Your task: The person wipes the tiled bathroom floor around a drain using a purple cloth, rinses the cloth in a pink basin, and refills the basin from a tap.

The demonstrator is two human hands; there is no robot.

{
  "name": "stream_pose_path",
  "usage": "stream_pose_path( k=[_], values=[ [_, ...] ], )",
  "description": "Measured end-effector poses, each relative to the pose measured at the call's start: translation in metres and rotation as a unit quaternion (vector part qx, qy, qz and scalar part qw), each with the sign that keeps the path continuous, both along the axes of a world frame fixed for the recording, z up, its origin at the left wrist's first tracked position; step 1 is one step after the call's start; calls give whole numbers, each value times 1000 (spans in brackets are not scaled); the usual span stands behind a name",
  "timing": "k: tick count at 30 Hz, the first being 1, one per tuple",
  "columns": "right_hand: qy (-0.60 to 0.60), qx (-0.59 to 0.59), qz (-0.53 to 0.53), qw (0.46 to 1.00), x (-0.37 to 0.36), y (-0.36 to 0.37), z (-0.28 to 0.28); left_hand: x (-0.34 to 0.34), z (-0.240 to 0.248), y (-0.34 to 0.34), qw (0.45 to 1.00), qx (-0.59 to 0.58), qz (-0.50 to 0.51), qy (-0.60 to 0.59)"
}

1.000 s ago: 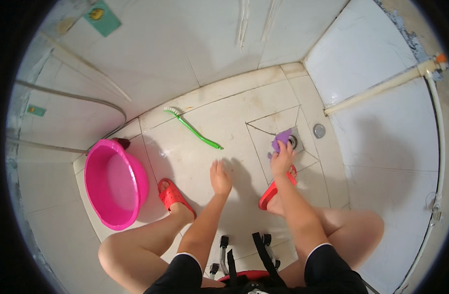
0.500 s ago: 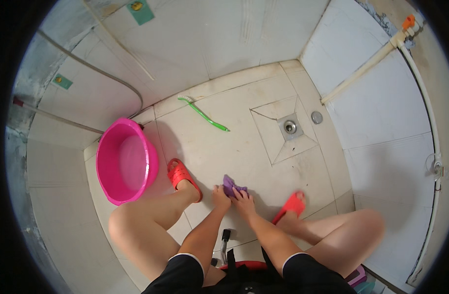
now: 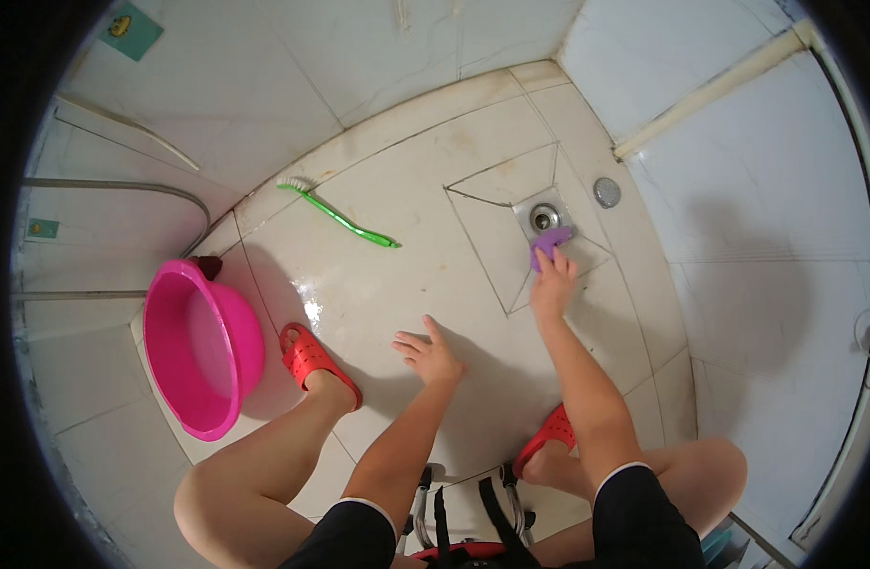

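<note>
My right hand [image 3: 555, 284] presses a crumpled purple cloth [image 3: 547, 248] against the floor at the near edge of the square metal drain [image 3: 545, 219]. Its fingers are closed over the cloth, and part of the drain's opening shows beyond it. To the left, my left hand [image 3: 429, 357] is above the pale tiles with nothing in it, its fingers spread and pointing to the upper left. Farther off, a green long-handled scrub brush [image 3: 345, 221] with white bristles lies on the floor, apart from both hands.
A pink basin [image 3: 236, 346] stands at the left, beside my red slipper [image 3: 314, 358]. The other red slipper [image 3: 549, 441] is at the lower right. A round metal cover [image 3: 607, 192] sits right of the drain. A beige pipe [image 3: 710, 90] runs along the right wall. Wet shine marks the floor near the left slipper.
My right hand has carried the purple cloth forward and right to the drain. The left hand has come off the cloth and spread its fingers. The view has shifted.
</note>
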State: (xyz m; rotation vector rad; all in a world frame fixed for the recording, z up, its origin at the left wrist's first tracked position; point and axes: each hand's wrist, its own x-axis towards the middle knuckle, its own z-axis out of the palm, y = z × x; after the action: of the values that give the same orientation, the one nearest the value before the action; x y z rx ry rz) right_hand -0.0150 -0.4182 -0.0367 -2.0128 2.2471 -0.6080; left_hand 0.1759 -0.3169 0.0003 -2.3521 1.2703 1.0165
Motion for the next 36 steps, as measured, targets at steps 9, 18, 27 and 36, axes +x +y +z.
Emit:
stream_pose_path(
  k=[9,18,27,36],
  values=[
    [24,96,304,947,163,12,-5,8,-80,29,981,-142,-25,-131],
    [15,51,-19,998,3,-42,-5,-8,-4,-13,999,42,1,-35],
    [-105,-28,-351,930,14,191,23,-11,10,-18,995,79,-5,-63],
    [-128,31,-420,898,-22,107,-37,-13,4,-18,992,94,19,-76]
  ],
)
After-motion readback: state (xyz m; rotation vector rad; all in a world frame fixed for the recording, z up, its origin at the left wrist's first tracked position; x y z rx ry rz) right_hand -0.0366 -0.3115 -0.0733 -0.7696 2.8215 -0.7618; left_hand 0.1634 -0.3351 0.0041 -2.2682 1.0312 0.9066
